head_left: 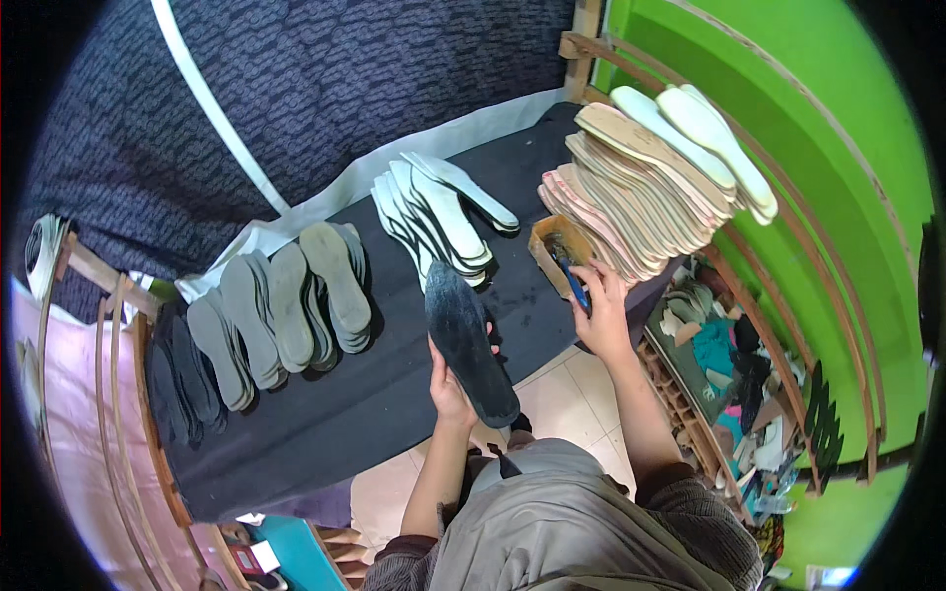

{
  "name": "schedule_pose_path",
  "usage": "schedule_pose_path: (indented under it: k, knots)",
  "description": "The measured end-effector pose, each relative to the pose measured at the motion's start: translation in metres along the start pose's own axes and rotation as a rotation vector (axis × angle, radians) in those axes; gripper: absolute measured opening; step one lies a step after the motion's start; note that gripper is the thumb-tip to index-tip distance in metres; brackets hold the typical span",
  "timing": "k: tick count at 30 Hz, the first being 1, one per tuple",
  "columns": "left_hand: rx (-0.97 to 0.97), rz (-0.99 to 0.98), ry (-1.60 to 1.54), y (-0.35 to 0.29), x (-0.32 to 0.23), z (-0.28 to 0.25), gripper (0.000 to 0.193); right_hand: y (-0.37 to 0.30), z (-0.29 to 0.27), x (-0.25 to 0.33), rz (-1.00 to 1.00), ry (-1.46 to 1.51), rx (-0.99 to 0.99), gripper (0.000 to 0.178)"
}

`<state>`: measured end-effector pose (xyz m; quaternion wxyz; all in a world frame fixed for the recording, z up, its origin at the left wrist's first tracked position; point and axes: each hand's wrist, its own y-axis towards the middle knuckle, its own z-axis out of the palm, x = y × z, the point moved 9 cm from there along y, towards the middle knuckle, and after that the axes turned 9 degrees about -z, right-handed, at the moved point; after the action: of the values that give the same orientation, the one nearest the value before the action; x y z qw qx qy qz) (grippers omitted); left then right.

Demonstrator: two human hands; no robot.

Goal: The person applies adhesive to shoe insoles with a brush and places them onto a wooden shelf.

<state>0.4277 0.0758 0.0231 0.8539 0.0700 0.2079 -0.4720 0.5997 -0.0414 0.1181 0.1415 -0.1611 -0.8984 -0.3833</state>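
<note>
Gripping dark insole upright above black table, left hand closed round it. Right hand clasped blue-handled tool, possibly brush, at small brown tub.

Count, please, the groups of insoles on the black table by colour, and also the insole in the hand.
Grey insoles fanned out: 1 group
White insoles with dark edges: 1 group
Beige and pink insoles: 1 group
Dark insoles at the table's left end: 1 group
Dark insole held in the left hand: 1
Total: 4 groups and 1 single insole
</note>
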Motion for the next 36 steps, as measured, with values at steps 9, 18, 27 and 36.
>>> schedule_pose_path:
  k: [9, 18, 27, 36]
  knots:
    - [0.031, -0.144, -0.090, -0.040, 0.002, 0.013, 0.051, -0.062, -0.064, 0.068, 0.114, -0.090, -0.164, 0.060]
    - [0.291, -0.294, 0.108, -0.066, 0.079, 0.071, 0.046, -0.189, -0.033, 0.134, 0.594, 0.325, 0.121, 0.084]
    - [0.349, -0.658, 0.244, -0.089, 0.212, 0.112, 0.047, -0.279, -0.127, 0.088, 0.900, 0.172, -0.177, 0.085]
    - [0.458, -0.871, 0.277, -0.119, 0.398, 0.184, 0.051, -0.375, -0.259, 0.019, 1.029, -0.012, -0.364, 0.087]
